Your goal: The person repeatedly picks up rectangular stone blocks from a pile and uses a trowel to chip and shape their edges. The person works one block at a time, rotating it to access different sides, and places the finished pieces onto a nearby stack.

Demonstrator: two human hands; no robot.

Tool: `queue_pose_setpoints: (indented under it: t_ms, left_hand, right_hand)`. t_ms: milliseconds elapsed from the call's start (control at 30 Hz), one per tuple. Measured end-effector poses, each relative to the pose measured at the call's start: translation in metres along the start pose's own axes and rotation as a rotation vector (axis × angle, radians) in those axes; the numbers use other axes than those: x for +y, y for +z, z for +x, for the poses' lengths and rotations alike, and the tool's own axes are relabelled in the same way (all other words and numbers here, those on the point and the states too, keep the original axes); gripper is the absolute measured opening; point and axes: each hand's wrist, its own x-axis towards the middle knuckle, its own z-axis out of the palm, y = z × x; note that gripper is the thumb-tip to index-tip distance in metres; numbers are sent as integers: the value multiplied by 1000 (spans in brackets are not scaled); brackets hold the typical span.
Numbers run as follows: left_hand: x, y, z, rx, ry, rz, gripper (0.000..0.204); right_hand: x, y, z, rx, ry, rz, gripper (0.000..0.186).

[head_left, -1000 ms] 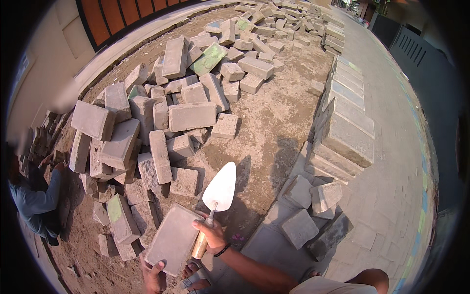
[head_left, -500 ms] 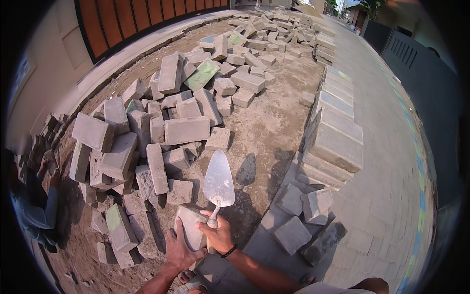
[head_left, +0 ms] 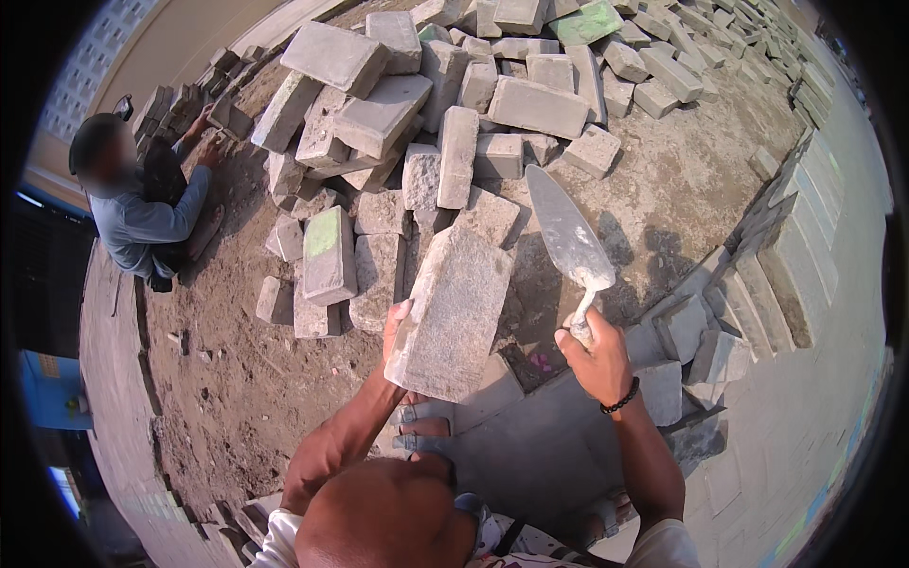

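My left hand (head_left: 391, 331) grips a large grey paving block (head_left: 454, 317) along its left edge; most of its fingers are hidden behind the block. The block is raised and tilted, its broad rough face toward me. To its right, my right hand (head_left: 604, 364) is closed round the handle of a pointed trowel (head_left: 571, 230). The trowel's blade points up and away, over the dirt, apart from the block. Beyond the held block lie loose pavers, among them a block with a green painted top (head_left: 327, 251).
A heap of grey pavers (head_left: 540, 106) spreads across the far side. At far left a person in a blue shirt (head_left: 142, 222) crouches, hands at a block. Stacked pavers (head_left: 781, 275) line the right, beside the paved lane (head_left: 795, 407). Bare dirt (head_left: 256, 407) lies at left.
The paving block has been lifted off the ground in my left hand. My right hand has moved away from it to the right with the trowel. The view has swung left and downward.
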Motion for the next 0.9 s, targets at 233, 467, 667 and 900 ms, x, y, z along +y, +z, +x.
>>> queue_pose_setpoints:
  t_ms: [233, 467, 667, 900]
  left_hand:
    - [-4, 12, 9, 108, 216, 130, 57]
    - [-22, 7, 6, -36, 29, 23, 70]
    - [-17, 18, -15, -52, 6, 250, 74]
    - [-13, 50, -18, -230, 68, 634, 111]
  right_hand:
    - [3, 44, -39, -283, -538, -419, 32]
    - [65, 15, 38, -152, 43, -480, 30]
    - [45, 2, 30, -19, -32, -333, 30]
    - [75, -24, 11, -142, 41, -509, 31]
